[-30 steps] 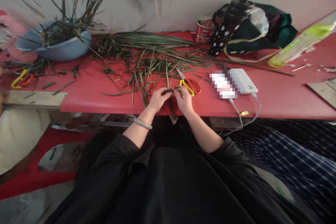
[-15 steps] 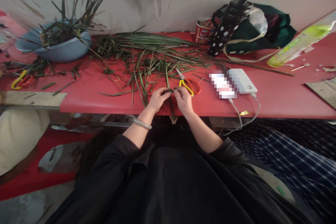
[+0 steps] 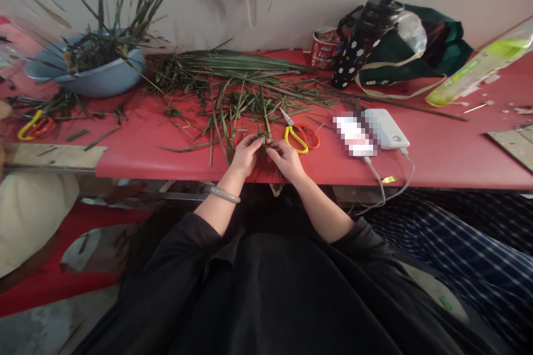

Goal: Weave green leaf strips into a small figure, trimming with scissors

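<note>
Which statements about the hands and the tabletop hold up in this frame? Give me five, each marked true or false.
1. The left hand holds green leaf strips. True.
2. The right hand grips the scissors nearest it. False: they lie on the red tabletop.
3. A bangle circles the left wrist. True.
4. The blue basin stands to the right of both hands. False: it stands to their left.
5. A white device lies to the right of those scissors. True.

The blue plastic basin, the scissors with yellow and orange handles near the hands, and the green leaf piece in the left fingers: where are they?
Blue plastic basin (image 3: 104,82), head view: front outer wall.
Yellow-and-orange-handled scissors (image 3: 290,124), head view: pivot area.
Green leaf piece (image 3: 261,135), head view: bunched upper part.
</note>
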